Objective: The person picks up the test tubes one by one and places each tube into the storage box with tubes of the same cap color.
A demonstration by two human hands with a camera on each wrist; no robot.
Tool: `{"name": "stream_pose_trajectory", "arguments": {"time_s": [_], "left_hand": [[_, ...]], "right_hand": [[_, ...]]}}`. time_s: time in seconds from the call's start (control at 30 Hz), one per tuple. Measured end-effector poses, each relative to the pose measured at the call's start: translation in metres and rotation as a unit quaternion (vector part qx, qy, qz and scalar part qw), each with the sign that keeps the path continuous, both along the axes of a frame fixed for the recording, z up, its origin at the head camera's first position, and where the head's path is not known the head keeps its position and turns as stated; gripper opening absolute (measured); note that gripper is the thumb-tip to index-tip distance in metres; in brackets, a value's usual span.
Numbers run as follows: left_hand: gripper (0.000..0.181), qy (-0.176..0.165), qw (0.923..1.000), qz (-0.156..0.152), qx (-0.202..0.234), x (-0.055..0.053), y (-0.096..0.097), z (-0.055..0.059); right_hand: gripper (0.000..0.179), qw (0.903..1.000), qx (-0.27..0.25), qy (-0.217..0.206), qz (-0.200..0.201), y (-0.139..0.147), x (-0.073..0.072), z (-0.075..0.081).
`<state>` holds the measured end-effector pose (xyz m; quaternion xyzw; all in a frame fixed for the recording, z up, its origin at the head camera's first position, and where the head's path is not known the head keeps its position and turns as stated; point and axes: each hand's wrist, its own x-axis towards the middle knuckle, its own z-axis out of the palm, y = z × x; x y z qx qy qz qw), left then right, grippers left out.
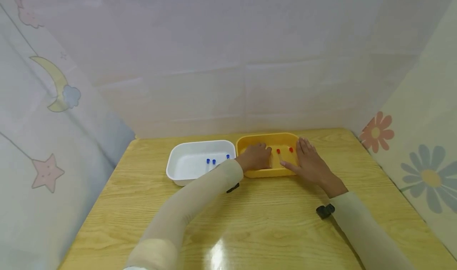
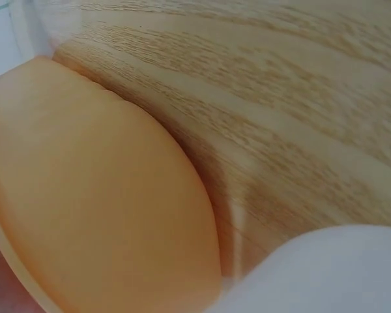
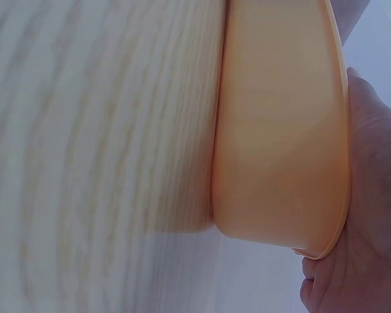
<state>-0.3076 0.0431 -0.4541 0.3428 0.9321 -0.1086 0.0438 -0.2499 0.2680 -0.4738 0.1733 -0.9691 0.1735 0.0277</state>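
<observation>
A yellow tray (image 1: 265, 173) sits at the far side of the table, with small red-capped pieces (image 1: 278, 151) lying in it, one showing a thin pale body. My left hand (image 1: 256, 157) reaches over the near rim into the tray with fingers bent downward; I cannot tell whether they hold anything. At the tray's right end, my right hand (image 1: 310, 163) rests against the rim, fingers straight and thumb spread along the near side. In the right wrist view, the palm (image 3: 378, 195) lies along the tray's edge. The left wrist view shows mostly the tray's outer wall (image 2: 117, 189).
Left of the yellow tray stands a white tray (image 1: 178, 170), partly behind the left sleeve, with several blue-capped pieces (image 1: 214, 161) inside. Both stand on a wood-grain table (image 1: 271, 222). A pale cloth backdrop (image 1: 228, 83) rises behind, with patterned cloths at both sides.
</observation>
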Motion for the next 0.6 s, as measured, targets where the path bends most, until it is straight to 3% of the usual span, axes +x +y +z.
{"name": "stream_pose_trajectory", "arguments": {"time_s": [0.6], "left_hand": [[0.076, 0.006, 0.9998, -0.009, 0.017, -0.0036, 0.0006, -0.0032]], "right_hand": [[0.107, 1.0, -0.003, 0.005, 0.002, -0.0013, 0.0004, 0.0014]]}}
